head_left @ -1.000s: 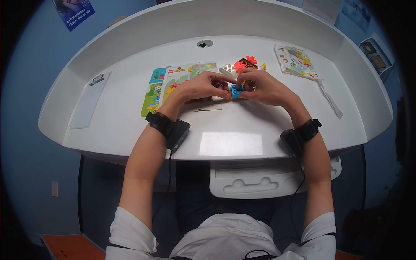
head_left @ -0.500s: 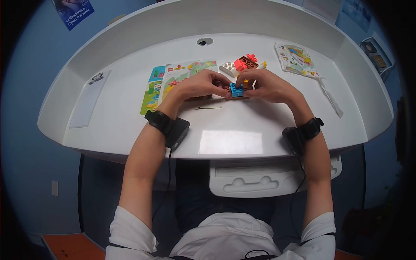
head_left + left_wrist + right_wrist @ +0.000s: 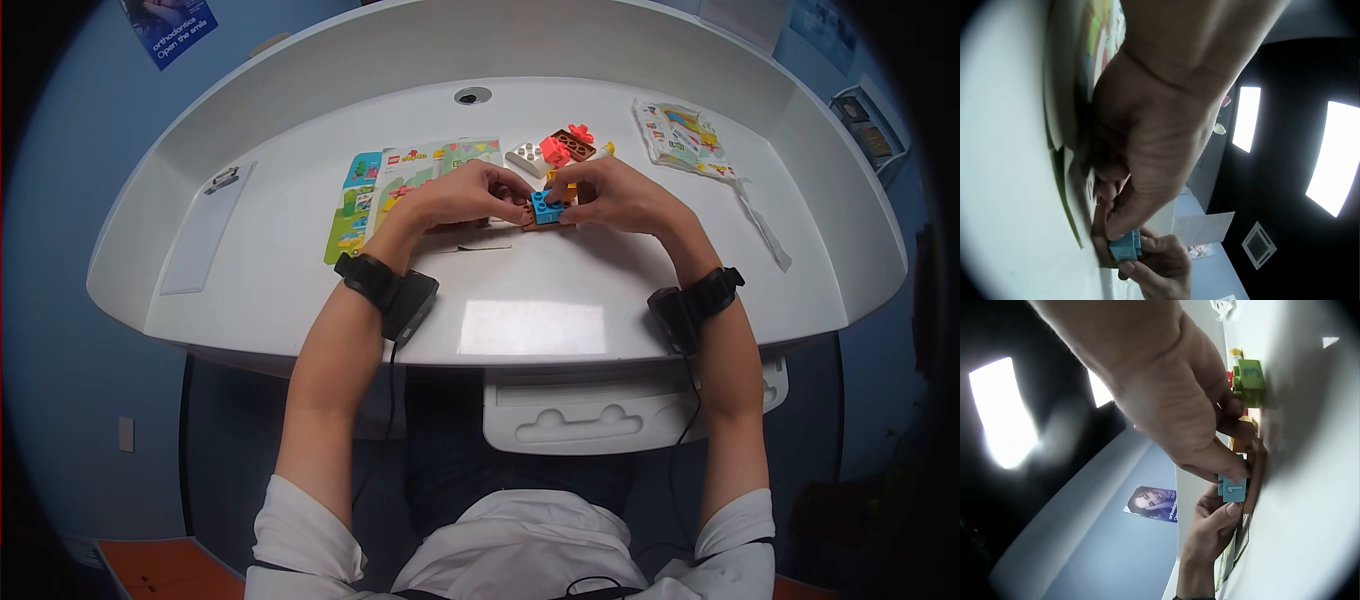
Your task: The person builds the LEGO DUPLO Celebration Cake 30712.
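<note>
A blue toy building brick (image 3: 547, 208) printed with a 1 sits on a brown base plate (image 3: 1256, 481), studs up. My right hand (image 3: 622, 200) pinches that brick between thumb and fingers from the right. From the other side my left hand (image 3: 478, 195) holds the plate's left end, its thumb (image 3: 1124, 219) right against the brick. Most of the left fingers are hidden behind the thumb. Beyond the right hand, in the right wrist view, stands a green brick (image 3: 1252, 384) marked 3. Yellow pieces show just behind the blue brick.
Behind the hands lie a white brick (image 3: 525, 158), a coral piece (image 3: 555, 151) and a brown studded piece (image 3: 577, 144). An instruction booklet (image 3: 400, 180) lies under the left hand's side. A torn bag (image 3: 685, 140) is at back right, a clipboard (image 3: 208, 235) far left.
Since a second ago, the right hand has shifted slightly right, and more of the blue brick and brown base plate shows. Over the last half second the hands have barely moved.
</note>
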`<state>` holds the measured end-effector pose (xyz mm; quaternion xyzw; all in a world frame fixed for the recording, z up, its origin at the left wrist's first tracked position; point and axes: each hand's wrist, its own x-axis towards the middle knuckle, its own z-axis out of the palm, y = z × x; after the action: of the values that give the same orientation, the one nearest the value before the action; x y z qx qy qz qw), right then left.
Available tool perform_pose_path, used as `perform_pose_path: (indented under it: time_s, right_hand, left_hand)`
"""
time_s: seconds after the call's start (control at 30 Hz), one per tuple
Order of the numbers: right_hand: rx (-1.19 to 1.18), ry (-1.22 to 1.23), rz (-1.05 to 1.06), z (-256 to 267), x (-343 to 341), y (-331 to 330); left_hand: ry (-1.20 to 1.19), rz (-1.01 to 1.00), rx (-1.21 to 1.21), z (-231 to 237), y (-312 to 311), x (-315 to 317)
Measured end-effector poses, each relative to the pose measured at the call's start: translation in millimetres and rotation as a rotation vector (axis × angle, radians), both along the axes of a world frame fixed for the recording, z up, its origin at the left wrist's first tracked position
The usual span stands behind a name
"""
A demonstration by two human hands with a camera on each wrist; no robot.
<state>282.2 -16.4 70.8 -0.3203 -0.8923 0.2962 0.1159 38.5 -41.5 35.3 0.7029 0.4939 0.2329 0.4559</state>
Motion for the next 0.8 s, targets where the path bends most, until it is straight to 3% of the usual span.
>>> perform_pose_path:
  time_s: [0.2, 0.4, 0.6, 0.7, 0.8]
  right_hand:
    - [0.037, -0.034, -0.006, 6.4, -3.5, -8.2]
    - [-0.089, -0.066, -0.035, 1.9, -6.3, -6.0]
    - [0.136, -0.012, 0.065, -5.6, -4.3, -2.6]
    - [0.112, -0.041, 0.049, -3.5, -4.3, -2.5]
    - [-0.087, -0.038, -0.051, 3.6, -5.1, -8.0]
  left_hand:
    - [0.003, 0.01, -0.002, 5.1, -4.2, 1.9]
    - [-0.003, -0.017, -0.033, 5.6, -2.0, 0.7]
    - [0.024, -0.006, -0.02, 5.1, -1.6, 1.2]
    - [0.025, -0.009, -0.033, 7.2, -2.7, 2.6]
    - [0.031, -0.014, -0.033, 7.9, -3.2, 2.2]
